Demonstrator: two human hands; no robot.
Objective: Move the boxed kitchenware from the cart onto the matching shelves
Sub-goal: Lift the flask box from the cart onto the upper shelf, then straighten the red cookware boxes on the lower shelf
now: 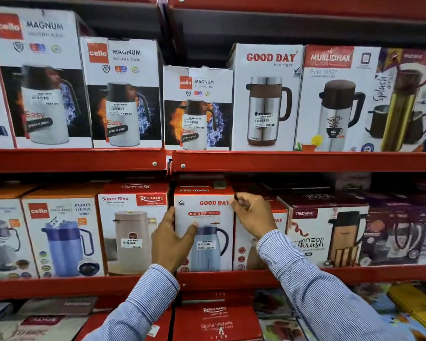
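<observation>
A white and red Good Day Hot N Sip flask box (207,219) stands upright on the middle red shelf (231,279), between a Rishabh Super Riva box (130,217) and another Good Day box (278,219) partly hidden behind my right arm. My left hand (171,242) grips the box's left edge, thumb across its front. My right hand (252,214) pinches its upper right corner. Both sleeves are blue striped. No cart is in view.
The upper shelf (293,161) carries Cello Magnum boxes (123,94), a Good Day Acerogen box (266,97) and a Murlidhar box (335,99). A Cello Puro Hexa box (62,232) and a Trueware Neo Thrush box (325,232) share the middle shelf. Red Rishabh boxes (217,321) lie below.
</observation>
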